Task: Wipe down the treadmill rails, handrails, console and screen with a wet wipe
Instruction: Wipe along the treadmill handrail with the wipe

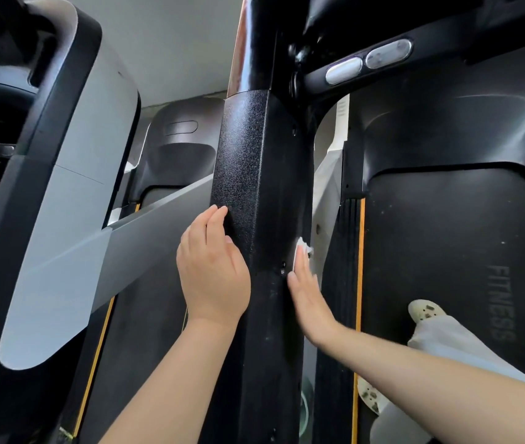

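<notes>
Head view: black treadmill upright (254, 193) being wiped, hands on either side.
Left hand (211, 270) is being rested open-fingered against its left face; white wet wipe (301, 253) is being pressed flat under right hand (309, 299) on its right face.

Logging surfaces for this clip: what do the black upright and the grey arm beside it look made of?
Black upright: likely powder-coated metal or textured plastic, given its pebbled, faintly speckled sheen. Grey arm: probably moulded plastic, smooth matte, with a visible panel seam.
</notes>
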Tool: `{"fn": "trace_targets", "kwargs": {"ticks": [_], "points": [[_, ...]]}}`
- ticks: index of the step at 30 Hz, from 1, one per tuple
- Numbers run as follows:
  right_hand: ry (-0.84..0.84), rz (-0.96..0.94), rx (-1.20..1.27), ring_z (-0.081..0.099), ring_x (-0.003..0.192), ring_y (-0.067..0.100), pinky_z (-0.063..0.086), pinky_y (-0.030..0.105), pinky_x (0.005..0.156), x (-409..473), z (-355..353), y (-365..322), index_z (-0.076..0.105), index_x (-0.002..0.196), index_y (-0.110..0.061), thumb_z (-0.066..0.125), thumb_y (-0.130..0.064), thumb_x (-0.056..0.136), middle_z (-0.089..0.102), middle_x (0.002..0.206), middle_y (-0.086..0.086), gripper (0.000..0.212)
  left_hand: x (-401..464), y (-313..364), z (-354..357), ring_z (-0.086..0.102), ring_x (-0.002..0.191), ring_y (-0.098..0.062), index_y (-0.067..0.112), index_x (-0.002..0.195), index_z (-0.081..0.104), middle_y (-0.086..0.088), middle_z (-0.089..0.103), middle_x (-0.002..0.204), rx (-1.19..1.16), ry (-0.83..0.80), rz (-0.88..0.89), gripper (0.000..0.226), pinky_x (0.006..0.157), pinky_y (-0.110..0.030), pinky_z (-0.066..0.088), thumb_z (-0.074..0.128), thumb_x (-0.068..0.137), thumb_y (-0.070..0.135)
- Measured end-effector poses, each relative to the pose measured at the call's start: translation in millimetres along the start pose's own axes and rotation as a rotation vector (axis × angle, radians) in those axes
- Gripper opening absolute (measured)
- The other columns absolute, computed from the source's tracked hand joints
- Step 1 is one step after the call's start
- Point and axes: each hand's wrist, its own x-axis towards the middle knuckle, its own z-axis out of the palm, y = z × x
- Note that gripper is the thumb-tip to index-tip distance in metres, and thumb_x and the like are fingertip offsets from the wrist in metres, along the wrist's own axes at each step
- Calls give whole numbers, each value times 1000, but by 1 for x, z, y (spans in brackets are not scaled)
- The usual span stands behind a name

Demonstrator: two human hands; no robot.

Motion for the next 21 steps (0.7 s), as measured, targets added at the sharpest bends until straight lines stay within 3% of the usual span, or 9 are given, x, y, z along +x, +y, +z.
{"fn": "trace_targets", "kwargs": {"ticks": [5, 8, 11, 14, 18, 21], "points": [[154, 213, 125, 0, 145, 10, -2, 41, 119, 82, -38, -25, -1, 152, -24, 11, -63, 75, 1, 159, -5, 87, -1, 0, -1, 51, 111, -31, 4, 123, 55, -11, 56, 125, -1, 0, 3, 48, 97, -39, 37, 28, 86, 16], [161, 187, 162, -2, 144, 4, -4, 44, 119, 88, -39, -25, -3, 152, -28, 9, -66, 71, -1, 159, -9, 90, -1, 0, 0, 50, 112, -31, 3, 123, 54, -12, 56, 125, -6, 0, 6, 47, 99, -36, 34, 28, 85, 15], [83, 107, 113, -8, 140, -5, -5, 38, 119, 37, -14, -2, -12, 147, -31, 8, -59, 81, -11, 154, -19, 75, 0, 0, 0, 51, 111, -32, 2, 123, 54, -13, 56, 124, -9, 3, 8, 47, 99, -37, 35, 29, 85, 14], [-6, 38, 68, -16, 138, -7, -8, 29, 115, 4, -2, 13, -20, 140, -38, 6, -66, 80, -20, 151, -23, 71, 0, 0, 0, 51, 112, -33, 2, 123, 54, -13, 56, 125, -16, 2, 2, 47, 99, -38, 35, 29, 85, 14], [107, 233, 230, -8, 144, 5, -7, 38, 118, 74, -31, -3, -9, 149, -29, 11, -50, 96, -9, 158, -11, 60, -1, 1, 0, 50, 112, -32, 2, 123, 54, -13, 56, 125, -13, 6, 6, 47, 99, -35, 33, 29, 85, 13], [139, 272, 267, -3, 145, 8, -4, 43, 119, 97, -44, -12, -4, 151, -29, 13, -52, 92, -2, 159, -9, 65, 0, -1, 1, 50, 114, -32, 2, 123, 53, -13, 56, 126, -9, 6, 4, 46, 99, -32, 30, 30, 85, 12]]}}
